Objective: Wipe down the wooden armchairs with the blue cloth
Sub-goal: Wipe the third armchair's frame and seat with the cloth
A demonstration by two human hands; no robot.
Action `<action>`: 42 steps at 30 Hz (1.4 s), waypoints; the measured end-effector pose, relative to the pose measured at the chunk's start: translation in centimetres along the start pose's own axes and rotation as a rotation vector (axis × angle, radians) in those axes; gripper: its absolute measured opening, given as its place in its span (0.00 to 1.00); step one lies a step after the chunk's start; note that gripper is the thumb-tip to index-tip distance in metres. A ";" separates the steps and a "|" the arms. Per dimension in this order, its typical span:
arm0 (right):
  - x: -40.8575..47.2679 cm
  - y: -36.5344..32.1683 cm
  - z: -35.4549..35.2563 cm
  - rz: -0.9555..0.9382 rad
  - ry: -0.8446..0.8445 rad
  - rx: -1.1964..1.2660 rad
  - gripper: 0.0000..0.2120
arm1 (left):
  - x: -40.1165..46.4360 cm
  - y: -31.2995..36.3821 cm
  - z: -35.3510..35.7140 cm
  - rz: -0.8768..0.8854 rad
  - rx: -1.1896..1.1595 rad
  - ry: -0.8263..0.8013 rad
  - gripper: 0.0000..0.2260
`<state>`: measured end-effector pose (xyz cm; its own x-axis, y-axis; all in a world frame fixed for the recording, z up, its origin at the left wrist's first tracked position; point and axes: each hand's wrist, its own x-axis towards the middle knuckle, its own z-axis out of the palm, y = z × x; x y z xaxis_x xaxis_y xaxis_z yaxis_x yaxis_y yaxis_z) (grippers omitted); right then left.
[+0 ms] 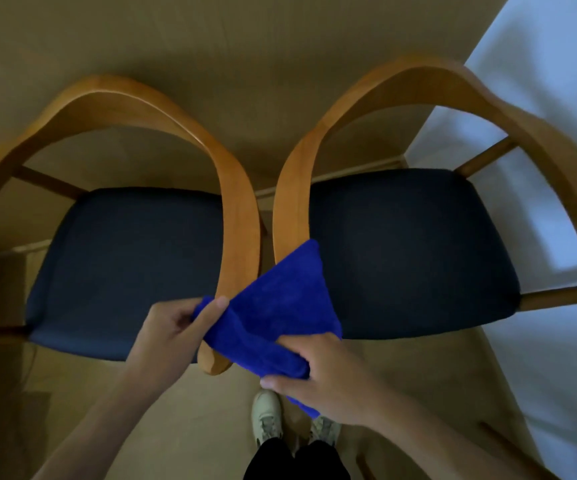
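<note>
Two wooden armchairs stand side by side facing me, each with a curved orange-brown frame and a dark seat: the left armchair (238,209) and the right armchair (289,202). A folded blue cloth (287,306) lies stretched over the front ends of their two inner armrests. My left hand (173,327) pinches the cloth's left corner just beside the left chair's armrest tip. My right hand (328,372) grips the cloth's lower right edge, with a bit of cloth hanging below it.
A beige wall stands right behind the chairs. A white wall or curtain (539,98) runs along the right side, close to the right chair. My pale shoes (266,417) stand on the tan floor just in front of the gap between the chairs.
</note>
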<state>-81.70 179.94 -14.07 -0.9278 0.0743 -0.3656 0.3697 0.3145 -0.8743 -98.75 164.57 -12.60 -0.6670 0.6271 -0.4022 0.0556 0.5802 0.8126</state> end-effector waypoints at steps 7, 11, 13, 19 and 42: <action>1.0 -0.2 -1.9 0.030 0.127 0.199 0.14 | 3.4 3.4 0.5 0.094 -0.012 0.002 0.14; 2.6 -1.3 -0.3 -0.026 0.226 0.237 0.14 | 5.3 3.5 -0.4 0.035 -0.020 0.035 0.16; 4.2 -2.1 1.4 -0.021 0.241 0.236 0.14 | 5.7 3.2 -1.4 0.034 -0.009 0.067 0.18; 10.0 -5.3 6.1 -0.004 0.223 0.339 0.13 | 5.9 0.9 -6.7 -0.017 -0.085 0.159 0.17; 5.0 3.0 -0.4 0.516 0.425 0.086 0.09 | 8.1 -3.6 1.6 -0.263 0.180 0.197 0.30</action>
<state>-85.23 181.67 -18.36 -0.5635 0.5666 -0.6011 0.7573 0.0636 -0.6500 -103.13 168.34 -19.47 -0.8049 0.3430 -0.4843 -0.0185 0.8012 0.5981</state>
